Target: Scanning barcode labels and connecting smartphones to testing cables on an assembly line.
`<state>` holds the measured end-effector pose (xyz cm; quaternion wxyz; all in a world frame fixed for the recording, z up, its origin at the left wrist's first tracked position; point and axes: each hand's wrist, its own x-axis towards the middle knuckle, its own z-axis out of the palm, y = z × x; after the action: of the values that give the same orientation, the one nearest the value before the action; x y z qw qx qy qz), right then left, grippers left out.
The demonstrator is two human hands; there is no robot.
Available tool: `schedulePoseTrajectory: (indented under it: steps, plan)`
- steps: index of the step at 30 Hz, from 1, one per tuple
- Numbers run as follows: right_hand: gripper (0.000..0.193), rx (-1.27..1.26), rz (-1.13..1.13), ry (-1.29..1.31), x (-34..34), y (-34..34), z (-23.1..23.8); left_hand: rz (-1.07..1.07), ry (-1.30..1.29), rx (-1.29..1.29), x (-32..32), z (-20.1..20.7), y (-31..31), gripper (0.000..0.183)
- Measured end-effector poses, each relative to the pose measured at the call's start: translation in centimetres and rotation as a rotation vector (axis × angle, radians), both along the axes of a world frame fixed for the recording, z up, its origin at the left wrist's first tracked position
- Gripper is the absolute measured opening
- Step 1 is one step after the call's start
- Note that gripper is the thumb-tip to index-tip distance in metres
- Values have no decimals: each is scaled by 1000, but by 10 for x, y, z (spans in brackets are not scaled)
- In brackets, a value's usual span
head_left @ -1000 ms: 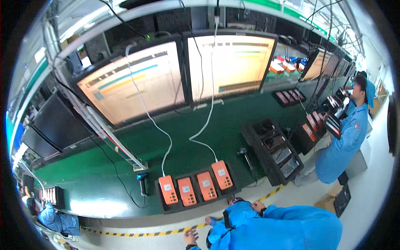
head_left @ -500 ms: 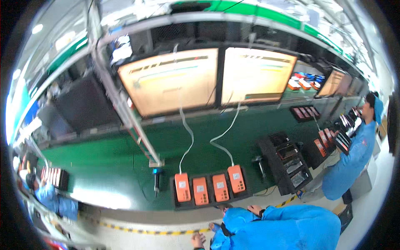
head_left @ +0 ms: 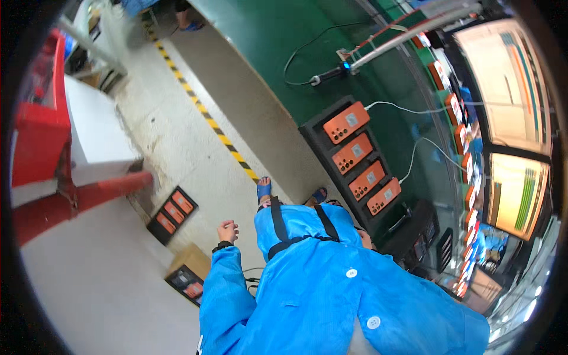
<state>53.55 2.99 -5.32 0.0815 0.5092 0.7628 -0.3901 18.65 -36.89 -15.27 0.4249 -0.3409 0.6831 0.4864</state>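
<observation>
My left hand (head_left: 228,231) hangs over the pale floor beside my blue smock (head_left: 307,278), with loosely bent fingers and nothing in it. It is nearest to a black tray (head_left: 155,232) of orange devices low by the wall. My right hand (head_left: 365,239) shows only in part past the edge of the smock, close to the bench; its fingers are hidden. Beside it on the green bench lies a black foam tray (head_left: 319,135) with several orange handheld devices (head_left: 353,152) in a row. White cables (head_left: 408,109) run from the two end devices toward the monitors.
A handheld scanner (head_left: 331,75) lies on the green bench (head_left: 266,41). Two lit monitors (head_left: 506,83) stand at the right. Yellow-black tape (head_left: 207,118) crosses the floor. At left are a red pipe (head_left: 106,190), a white wall and a cardboard box (head_left: 192,263). Another person's feet (head_left: 190,26) show far off.
My view has swung left and down, so the bench now lies to the right and the floor fills the left. My left arm now shows, held out over the floor.
</observation>
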Motion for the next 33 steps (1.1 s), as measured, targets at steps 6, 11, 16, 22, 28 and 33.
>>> schedulePoseTrajectory:
  steps: [6, 11, 16, 22, 28, 33]
  plan:
    - [35, 88, -118, -494, -11, 10, -5, 10, -51, 3, 27, 6, -7, 22]
    - [33, 69, -37, -360, 25, 18, -41, -24, 41, 54, -4, -14, 17, 22]
    - [32, -22, -108, -277, 33, 8, -34, -140, 91, 57, -42, 19, 59, 22]
    - [32, -181, -150, -164, 41, -11, -47, -281, 243, 75, -74, 61, 112, 21]
    - [32, -296, -210, -32, 33, -15, -76, -309, 343, 180, -39, 100, 152, 21]
    - [29, -257, -257, 16, 1, -22, -83, -233, 225, 56, -24, 73, 101, 20]
